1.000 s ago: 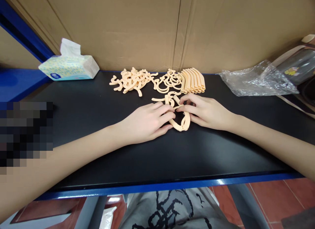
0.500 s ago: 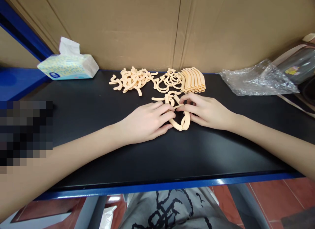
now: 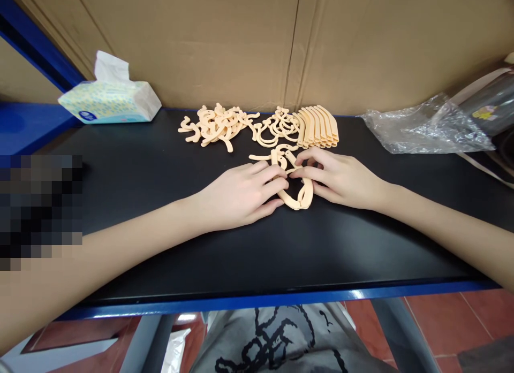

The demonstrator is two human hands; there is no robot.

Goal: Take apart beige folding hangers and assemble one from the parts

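Between my hands, just above the black tabletop or on it, is a loop of cream-coloured curved plastic pieces (image 3: 294, 204) that look like clothes hanger parts. The fingers of my left hand (image 3: 251, 197) are curled over its left side. My right hand (image 3: 337, 179) pinches its upper right side, with thumb and fingertips partly hidden. Just beyond my fingers lies a loose curved piece (image 3: 260, 157), close to a hook-shaped piece (image 3: 287, 147).
Behind are a heap of hook-shaped pieces (image 3: 219, 126), a pile of thin curved pieces (image 3: 281, 128) and a neat stack of curved arms (image 3: 319, 128). A tissue pack (image 3: 110, 103) stands at the left; a clear plastic bag (image 3: 417, 129) lies at the right. Cardboard (image 3: 220, 46) walls the back.
The view has shifted slightly. Both hands keep almost the same grip on the curved plastic pieces, and the piles have not been disturbed.
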